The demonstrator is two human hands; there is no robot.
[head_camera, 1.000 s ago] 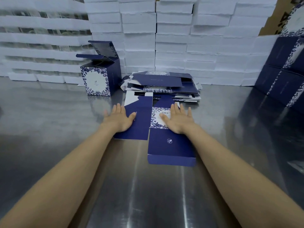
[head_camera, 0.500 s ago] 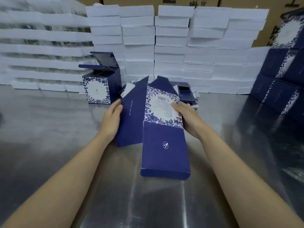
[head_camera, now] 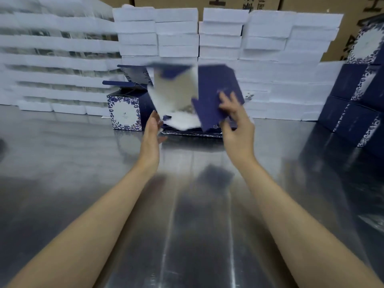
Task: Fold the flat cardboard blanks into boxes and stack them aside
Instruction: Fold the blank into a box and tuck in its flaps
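Pinching the blurred navy blank (head_camera: pixel 216 84), right fingers (head_camera: pixel 231 104); left fingers (head_camera: pixel 154 119) straight, together; carton (head_camera: pixel 176 1) lettering unreadable.

There is one left hand (head_camera: pixel 152 132) and one right hand (head_camera: pixel 236 123), one raised blank (head_camera: pixel 214 90) (blurred) and one folded box (head_camera: pixel 124 113). The pile (head_camera: pixel 193 133) and the white stacks (head_camera: pixel 220 38) cannot be counted, nor the navy boxes (head_camera: pixel 349 104).

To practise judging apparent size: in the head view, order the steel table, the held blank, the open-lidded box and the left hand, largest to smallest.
1. steel table
2. blank, blurred, so its outline is unsure
3. open-lidded box
4. left hand
The blank is nearer the camera, which flatters it.
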